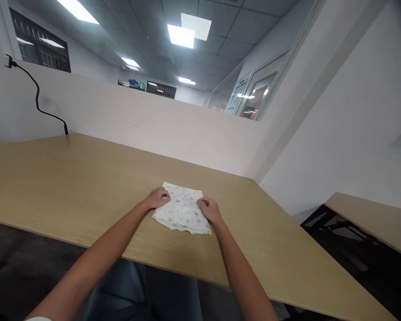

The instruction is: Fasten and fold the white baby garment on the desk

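A white cloth piece (182, 208) with small, scattered coloured prints lies on the wooden table (103, 178) in front of me. It looks like a small garment, but its exact kind is unclear. Its near edge is wavy, and layers show there. At its left side, my left hand (157, 198) is closed, thumb and fingers pinching the cloth's edge. My right hand (210, 210) is likewise curled shut on the opposite side edge. The fingertips of both hands are partly hidden.
A black flexible-neck holder (37, 91) rises at the table's far left corner. Behind the table runs a low white partition (160, 131). A wall stands to the right, with another table (374, 218) beside it. My legs are under the near edge.
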Action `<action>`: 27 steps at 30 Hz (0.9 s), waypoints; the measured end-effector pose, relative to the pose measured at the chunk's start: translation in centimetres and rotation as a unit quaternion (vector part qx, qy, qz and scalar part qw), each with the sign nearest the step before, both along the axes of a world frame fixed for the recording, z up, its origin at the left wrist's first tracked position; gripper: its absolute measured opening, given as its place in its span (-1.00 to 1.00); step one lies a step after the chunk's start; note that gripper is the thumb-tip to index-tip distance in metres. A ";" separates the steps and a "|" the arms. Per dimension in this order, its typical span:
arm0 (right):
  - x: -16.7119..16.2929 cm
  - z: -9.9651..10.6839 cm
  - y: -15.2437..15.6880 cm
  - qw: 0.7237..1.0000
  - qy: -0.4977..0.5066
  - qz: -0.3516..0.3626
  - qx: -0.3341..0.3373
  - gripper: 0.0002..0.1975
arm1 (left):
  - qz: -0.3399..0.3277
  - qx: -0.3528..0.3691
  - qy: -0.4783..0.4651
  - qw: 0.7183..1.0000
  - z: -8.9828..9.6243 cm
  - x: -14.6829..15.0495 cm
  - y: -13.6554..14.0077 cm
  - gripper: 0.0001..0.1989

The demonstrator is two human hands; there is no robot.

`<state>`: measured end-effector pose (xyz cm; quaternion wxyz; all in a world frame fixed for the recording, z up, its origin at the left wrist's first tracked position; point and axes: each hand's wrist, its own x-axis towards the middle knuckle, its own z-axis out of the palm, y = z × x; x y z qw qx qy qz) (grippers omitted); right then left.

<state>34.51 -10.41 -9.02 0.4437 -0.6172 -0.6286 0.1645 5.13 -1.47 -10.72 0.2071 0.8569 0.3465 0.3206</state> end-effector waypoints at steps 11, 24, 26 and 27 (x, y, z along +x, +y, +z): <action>-0.6 -1.3 0.4 0.996 -0.072 0.026 -0.052 -0.65 | 0.011 -0.064 0.015 0.998 0.6 -0.1 -0.5 -0.72; -0.3 -1.0 0.4 0.997 -0.029 -0.068 0.019 -0.73 | 0.139 0.016 0.067 0.988 0.2 -0.1 -0.9 -0.52; 0.0 -1.4 0.6 0.996 -0.028 -0.077 0.025 -0.73 | 0.141 -0.010 0.087 0.986 0.4 -0.1 -0.9 -0.49; 0.1 -1.6 0.7 0.996 -0.029 -0.081 0.023 -0.72 | 0.140 -0.020 0.098 0.985 0.5 -0.2 -1.0 -0.50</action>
